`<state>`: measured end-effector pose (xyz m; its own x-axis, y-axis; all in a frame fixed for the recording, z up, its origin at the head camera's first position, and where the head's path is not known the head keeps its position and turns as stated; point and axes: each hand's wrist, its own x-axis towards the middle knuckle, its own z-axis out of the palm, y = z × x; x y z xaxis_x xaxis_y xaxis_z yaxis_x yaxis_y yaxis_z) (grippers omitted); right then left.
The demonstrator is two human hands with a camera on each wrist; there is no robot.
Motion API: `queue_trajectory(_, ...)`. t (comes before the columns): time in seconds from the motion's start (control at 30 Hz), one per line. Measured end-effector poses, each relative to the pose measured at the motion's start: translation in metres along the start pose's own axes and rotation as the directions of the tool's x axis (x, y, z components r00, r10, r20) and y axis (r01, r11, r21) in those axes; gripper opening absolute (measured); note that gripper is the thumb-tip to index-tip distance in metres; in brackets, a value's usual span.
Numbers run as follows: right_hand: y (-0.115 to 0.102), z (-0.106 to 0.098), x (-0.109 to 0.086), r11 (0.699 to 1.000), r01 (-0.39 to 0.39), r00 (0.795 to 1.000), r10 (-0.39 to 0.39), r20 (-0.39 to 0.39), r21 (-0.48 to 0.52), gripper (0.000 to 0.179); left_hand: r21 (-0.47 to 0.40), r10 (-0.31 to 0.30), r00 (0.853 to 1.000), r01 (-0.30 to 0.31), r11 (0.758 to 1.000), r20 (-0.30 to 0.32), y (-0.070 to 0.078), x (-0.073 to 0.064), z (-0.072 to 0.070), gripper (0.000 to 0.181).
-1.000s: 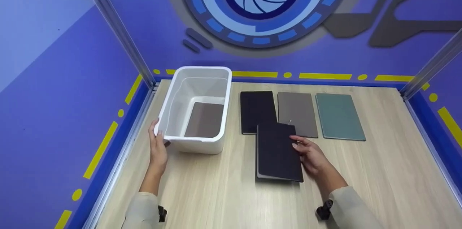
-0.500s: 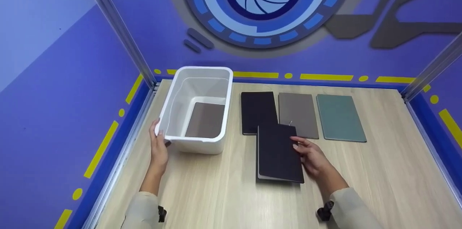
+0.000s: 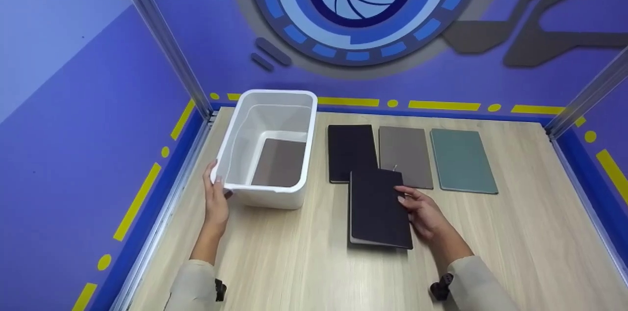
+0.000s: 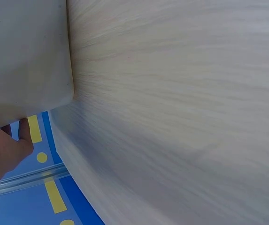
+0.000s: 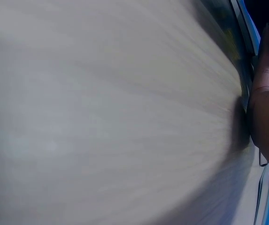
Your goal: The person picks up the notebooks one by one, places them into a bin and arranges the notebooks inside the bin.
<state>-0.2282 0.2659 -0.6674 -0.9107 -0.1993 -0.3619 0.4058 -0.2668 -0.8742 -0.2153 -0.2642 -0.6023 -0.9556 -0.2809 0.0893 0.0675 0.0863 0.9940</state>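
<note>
In the head view my left hand (image 3: 216, 203) grips the near left corner of a white plastic bin (image 3: 265, 198), thumb on the rim. A brown-grey notebook (image 3: 280, 164) lies flat on the bin's floor. My right hand (image 3: 426, 212) pinches the right edge of a black notebook (image 3: 379, 210), which is held slightly above the table. That notebook overlaps the near edges of another black notebook (image 3: 351, 151) and a taupe notebook (image 3: 406, 151) lying behind it. In the left wrist view, the bin's side (image 4: 26, 61) fills the upper left corner, with my fingers at its edge.
A green notebook (image 3: 463, 160) lies at the right end of the row on the wooden table (image 3: 314, 272). Metal posts and blue-purple panels (image 3: 196, 56) border the table at the back and sides.
</note>
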Motion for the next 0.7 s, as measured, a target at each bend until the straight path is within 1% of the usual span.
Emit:
queue_trajectory(0.43,-0.0009,0.0017,0.0004,1.0,-0.012,1.0,0.013,-0.014,0.009,0.033,0.012,0.016,1.0,-0.016,1.0,-0.01,-0.0006,-0.0005,0.0003,0.054)
queue_trajectory(0.57,-0.0009,0.0013,-0.0001,1.0,-0.028,1.0,0.028,-0.006,-0.004,0.032,0.018,0.018,1.0,-0.018,1.0,-0.002,0.0002,-0.0015,-0.0004,0.054)
queue_trajectory(0.7,-0.0014,0.0016,-0.0003,1.0,-0.027,1.0,0.027,0.001,-0.001,0.032,0.015,-0.001,1.0,0.001,1.0,0.009,0.001,-0.0015,-0.0018,0.054)
